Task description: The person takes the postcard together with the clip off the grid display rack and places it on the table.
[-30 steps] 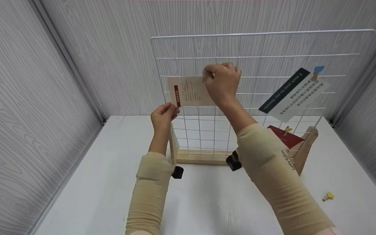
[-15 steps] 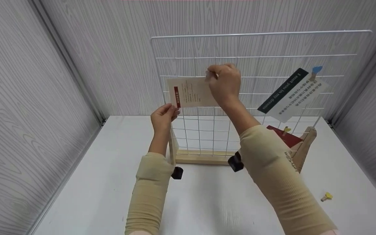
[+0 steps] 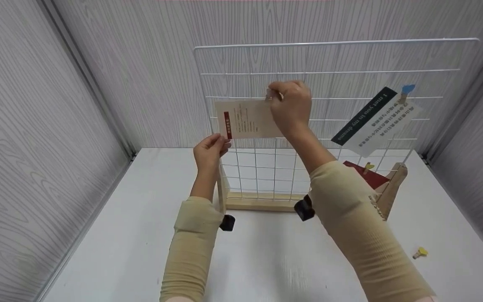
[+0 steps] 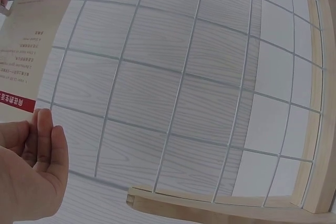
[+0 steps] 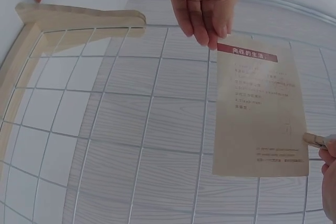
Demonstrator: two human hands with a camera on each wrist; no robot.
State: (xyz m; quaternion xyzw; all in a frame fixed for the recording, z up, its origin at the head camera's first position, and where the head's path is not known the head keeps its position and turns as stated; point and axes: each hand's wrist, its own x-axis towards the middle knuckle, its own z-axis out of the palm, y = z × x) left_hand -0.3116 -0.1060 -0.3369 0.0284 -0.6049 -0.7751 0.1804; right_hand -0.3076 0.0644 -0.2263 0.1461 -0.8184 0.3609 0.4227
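Observation:
A cream card (image 3: 245, 119) with a red band and printed lines is held up against a white wire grid (image 3: 329, 43). My left hand (image 3: 209, 152) pinches the card's lower left corner between thumb and fingers, beside the red band. At the card's upper right my right hand (image 3: 292, 102) pinches a small wooden clothespin (image 5: 315, 140), whose tip overlaps the card's edge in the right wrist view. Most of the clothespin is hidden behind my fingers in the head view.
A blue-topped clothespin (image 3: 406, 93) holds a tilted black-and-white card (image 3: 375, 121) on the grid's right side. Below, a yellow-topped clothespin (image 3: 368, 167) is on a red card (image 3: 361, 173). Another yellow-topped clothespin (image 3: 420, 252) lies on the white table (image 3: 111, 251). Wooden feet (image 3: 262, 204) support the grid.
My right hand has shifted slightly right along the card's top, and more of the card's upper edge shows. My left hand keeps nearly the same place at the corner.

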